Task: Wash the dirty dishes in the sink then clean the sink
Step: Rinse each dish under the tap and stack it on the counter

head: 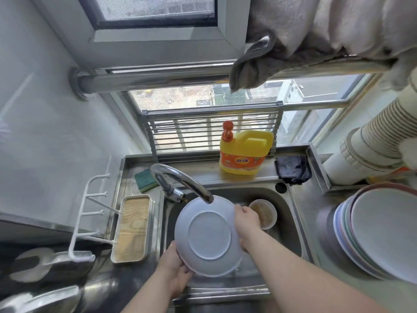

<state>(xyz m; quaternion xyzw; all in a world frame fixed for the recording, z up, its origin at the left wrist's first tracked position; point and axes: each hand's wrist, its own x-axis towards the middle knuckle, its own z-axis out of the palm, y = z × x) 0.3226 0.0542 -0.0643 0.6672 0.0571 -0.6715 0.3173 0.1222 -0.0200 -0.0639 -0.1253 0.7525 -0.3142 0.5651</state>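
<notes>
A pale blue plate (208, 236) is held bottom side up over the steel sink (291, 224), right under the tap spout (180, 177). My left hand (174, 267) grips its near left rim. My right hand (244, 219) holds its far right rim with fingers curled over the edge. A dirty bowl (265, 213) with brown residue sits in the sink behind my right hand. I cannot tell whether water is running.
A yellow detergent bottle (244, 152), a green sponge (145, 180) and a dark cloth (292, 168) lie on the ledge behind the sink. A stack of plates (383, 231) stands on the right counter. A wood-lined tray (132, 227) and white rack (90, 213) are left.
</notes>
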